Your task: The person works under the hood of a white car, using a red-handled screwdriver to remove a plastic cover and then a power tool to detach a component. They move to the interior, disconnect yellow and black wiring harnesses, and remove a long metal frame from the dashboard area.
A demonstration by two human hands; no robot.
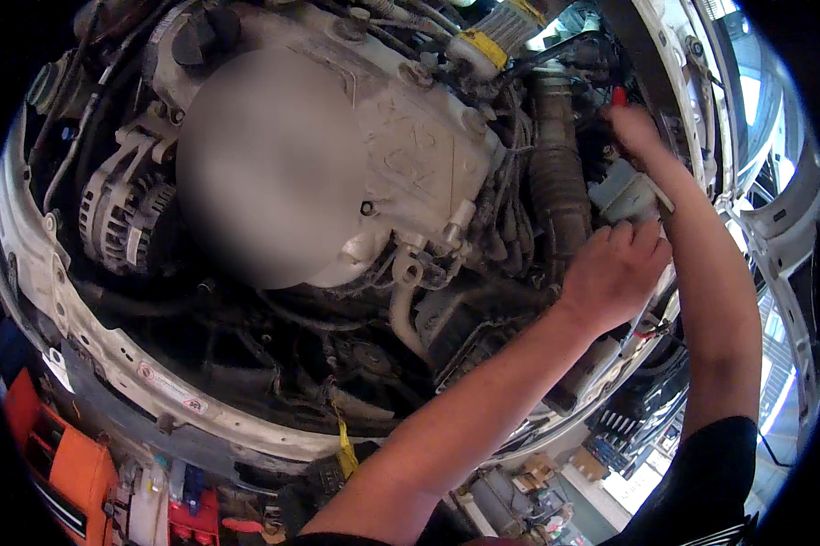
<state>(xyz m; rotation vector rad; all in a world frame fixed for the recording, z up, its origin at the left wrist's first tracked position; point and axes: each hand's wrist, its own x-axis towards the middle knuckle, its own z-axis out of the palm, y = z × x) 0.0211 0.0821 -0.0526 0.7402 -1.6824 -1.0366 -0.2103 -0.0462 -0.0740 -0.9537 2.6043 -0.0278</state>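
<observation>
My left hand (617, 273) is closed, its fingers curled down beside a pale grey box-shaped part (623, 193) at the right of the engine bay. What those fingers grip, if anything, is hidden under them. Farther back, my right hand (635, 132) reaches in past that part, its fingers bent around something I cannot make out. A small red piece (619, 96) sticks up right at its fingertips; whether it is a tool handle or a cap does not show. A ribbed dark air hose (560, 168) runs just left of both hands.
The dusty engine cover (419, 146) fills the middle, partly blurred. An alternator (119, 214) sits at the left. The white body rail (219, 405) curves along the front. Below it stand an orange case (78, 473) and workshop clutter. A yellow-banded part (482, 47) lies at the back.
</observation>
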